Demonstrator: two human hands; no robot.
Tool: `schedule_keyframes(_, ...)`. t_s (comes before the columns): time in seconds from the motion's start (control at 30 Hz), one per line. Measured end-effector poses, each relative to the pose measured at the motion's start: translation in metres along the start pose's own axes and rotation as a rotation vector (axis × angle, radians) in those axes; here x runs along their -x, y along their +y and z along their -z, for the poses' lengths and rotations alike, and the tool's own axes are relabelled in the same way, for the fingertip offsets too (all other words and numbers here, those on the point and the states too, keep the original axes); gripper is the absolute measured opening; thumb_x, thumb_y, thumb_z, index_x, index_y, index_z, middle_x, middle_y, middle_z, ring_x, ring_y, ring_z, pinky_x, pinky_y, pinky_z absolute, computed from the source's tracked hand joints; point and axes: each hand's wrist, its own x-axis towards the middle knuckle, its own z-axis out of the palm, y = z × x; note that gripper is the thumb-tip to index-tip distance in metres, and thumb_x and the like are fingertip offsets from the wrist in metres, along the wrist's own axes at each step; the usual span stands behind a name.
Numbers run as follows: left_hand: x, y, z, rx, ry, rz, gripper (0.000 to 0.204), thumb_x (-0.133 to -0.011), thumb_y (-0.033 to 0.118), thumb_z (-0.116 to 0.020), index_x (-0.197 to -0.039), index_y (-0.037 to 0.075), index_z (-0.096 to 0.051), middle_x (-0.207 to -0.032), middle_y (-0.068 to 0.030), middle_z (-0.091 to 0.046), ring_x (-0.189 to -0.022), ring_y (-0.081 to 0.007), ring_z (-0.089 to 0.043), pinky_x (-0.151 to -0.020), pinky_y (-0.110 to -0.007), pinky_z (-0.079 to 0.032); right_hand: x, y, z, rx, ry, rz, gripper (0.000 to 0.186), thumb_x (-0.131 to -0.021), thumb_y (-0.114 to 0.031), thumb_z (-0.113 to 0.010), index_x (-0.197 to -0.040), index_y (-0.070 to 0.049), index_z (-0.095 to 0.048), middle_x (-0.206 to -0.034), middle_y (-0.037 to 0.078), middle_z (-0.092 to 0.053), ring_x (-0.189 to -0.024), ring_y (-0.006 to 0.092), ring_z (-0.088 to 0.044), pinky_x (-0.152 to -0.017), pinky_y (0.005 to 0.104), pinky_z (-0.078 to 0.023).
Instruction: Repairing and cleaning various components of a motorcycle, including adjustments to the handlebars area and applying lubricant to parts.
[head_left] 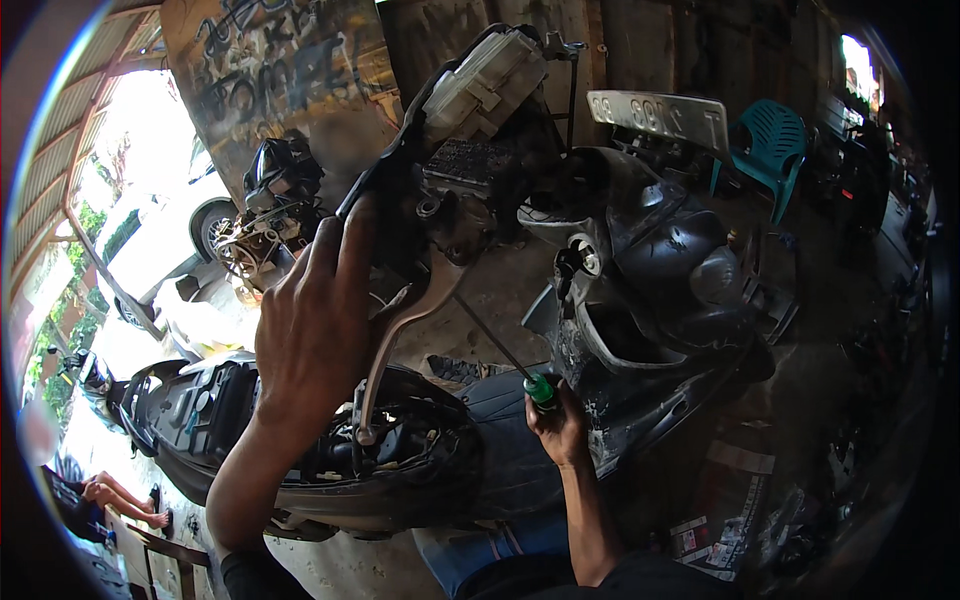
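Observation:
My left hand (pixel 318 320) is closed around the dark handlebar (pixel 385 190) of a partly stripped scooter; its fingertips are hidden behind the bar. A bare metal brake lever (pixel 405 310) curves down beside that hand. In my right hand (pixel 562 428) is a screwdriver (pixel 541 390) with a green handle, gripped lower down and to the right. Its long thin shaft slants up and left toward the lever's mount (pixel 455 225). The lever partly covers the shaft's end, so I cannot tell whether it touches a screw. Above stands the pale back of the instrument cluster (pixel 485 85).
Dark scooter body panels (pixel 670 240) sit at right, below a licence plate (pixel 660 115). A black scooter (pixel 200 405) stretches across the left and middle. Farther off are a teal plastic chair (pixel 770 145) and an engine (pixel 280 200). Another person's legs (pixel 125 500) show at lower left.

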Motion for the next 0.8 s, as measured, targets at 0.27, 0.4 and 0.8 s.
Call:
schedule_keyframes(0.27, 0.002, -0.005, -0.007, -0.103, 0.066, -0.038, 0.089, -0.082, 0.033, -0.086, -0.156, 0.006, -0.046, -0.127, -0.0173, -0.065, -0.1, -0.0321, -0.074, -0.068, -0.044, -0.061, -0.024, 0.0, -0.005, -0.016, 0.064, 0.022, 0.042, -0.113, -0.04, -0.054, -0.133, -0.004, -0.061, -0.1, 0.011, -0.07, -0.07, 0.0161, -0.061, -0.057, 0.027, -0.048)
schedule_keyframes(0.4, 0.001, -0.005, -0.007, -0.096, 0.073, -0.049, 0.088, -0.084, 0.04, -0.085, -0.156, 0.006, -0.047, -0.125, -0.0172, -0.068, -0.096, -0.0319, -0.076, -0.068, -0.042, -0.061, -0.036, -0.005, 0.004, -0.018, 0.096, -0.038, 0.045, -0.113, -0.041, -0.055, -0.136, -0.003, -0.06, -0.099, 0.01, -0.069, -0.071, 0.012, -0.058, -0.059, 0.0246, -0.045)
schedule_keyframes(0.8, 0.001, -0.005, -0.007, -0.092, 0.072, -0.049, 0.091, -0.083, 0.042, -0.087, -0.156, 0.007, -0.047, -0.123, -0.0184, -0.068, -0.092, -0.0325, -0.076, -0.065, -0.041, -0.062, -0.045, -0.011, -0.011, 0.086, 0.121, -0.038, 0.05, -0.111, -0.045, -0.057, -0.137, -0.003, -0.062, -0.098, 0.012, -0.07, -0.056, 0.012, -0.051, -0.046, 0.0243, -0.035)
